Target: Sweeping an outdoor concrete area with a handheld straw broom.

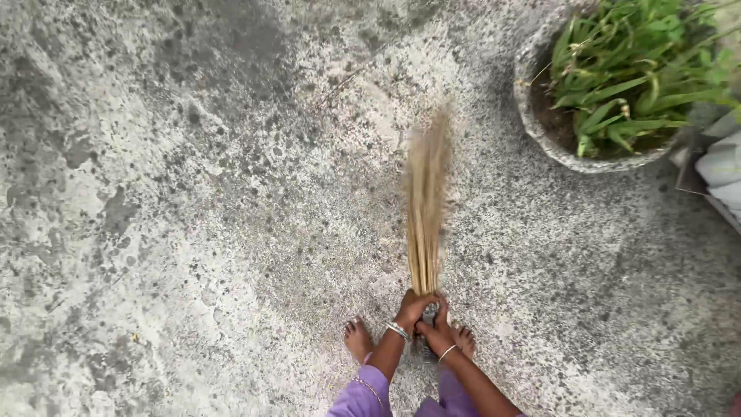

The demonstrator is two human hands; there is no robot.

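A bundle broom of thin tan sticks (425, 220) stretches away from me over the concrete ground, its far tips blurred. Both hands grip its bound base. My left hand (412, 306) wraps the base from the left, with bangles on that wrist. My right hand (438, 330) clasps it just below and to the right, a thin bangle on the wrist. My bare feet (358, 338) stand under the hands, and purple cloth covers my legs at the bottom edge.
A round stone-grey planter (535, 116) with green long-leaved plants stands at the upper right. Pale sheets or boards (718, 174) lie at the right edge. Mottled grey concrete ground (193, 193) with dark stains spreads left and ahead.
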